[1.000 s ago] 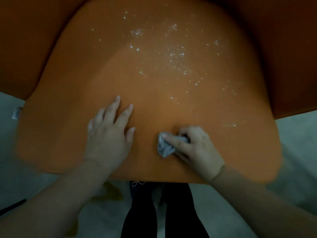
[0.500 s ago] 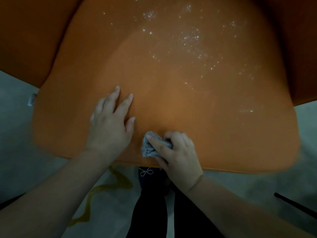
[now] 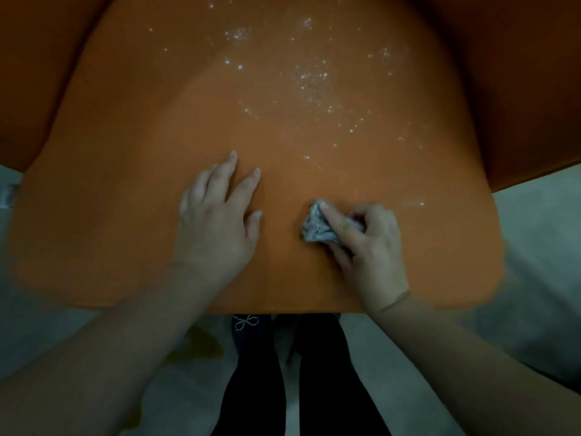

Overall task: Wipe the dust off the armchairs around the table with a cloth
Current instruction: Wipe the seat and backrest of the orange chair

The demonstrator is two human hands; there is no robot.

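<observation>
Left hand (image 3: 213,228) lies flat with fingers straight on the orange upholstered armchair seat (image 3: 125,190), probably for bracing, while the right hand (image 3: 367,247) clenches the crumpled grey cloth (image 3: 316,228) near the front edge, white dust specks (image 3: 311,77) further back unwiped.

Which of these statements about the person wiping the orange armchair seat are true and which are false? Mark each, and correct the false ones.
1. The right hand grips a crumpled grey cloth. True.
2. The left hand holds a second cloth. False: it rests flat on the orange seat, fingers straight, holding nothing.
3. White dust specks lie on the seat beyond the hands. True.
4. The cloth lies on top of the thickest dust. False: it sits near the seat's front edge, short of most specks.
</observation>
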